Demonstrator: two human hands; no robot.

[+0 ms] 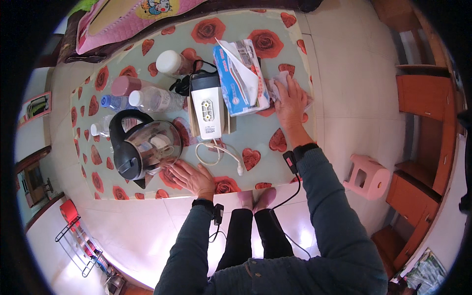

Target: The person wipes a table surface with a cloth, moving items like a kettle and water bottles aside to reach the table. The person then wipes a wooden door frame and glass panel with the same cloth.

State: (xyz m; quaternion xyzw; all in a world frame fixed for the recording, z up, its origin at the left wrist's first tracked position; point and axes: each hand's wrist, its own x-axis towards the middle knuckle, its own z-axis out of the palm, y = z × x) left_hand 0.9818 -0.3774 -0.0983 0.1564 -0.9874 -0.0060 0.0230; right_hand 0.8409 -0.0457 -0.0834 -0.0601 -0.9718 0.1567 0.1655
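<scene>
My right hand is pressed over a crumpled pale cloth or tissue near the table's right edge, fingers bent around it. Just left of that lies a blue-and-white pack of tissues, one sheet sticking out of its top. My left hand rests flat by the front edge, fingers spread and holding nothing. Its fingertips come close to a glass electric kettle with a black handle; whether they touch its base I cannot tell. Between the hands, a white device trails a white cable.
Clear plastic bottles, a pink-lidded container and a white-lidded jar crowd the left and back of the flower-patterned tablecloth. A pink stool stands on the floor to the right, before wooden cabinets.
</scene>
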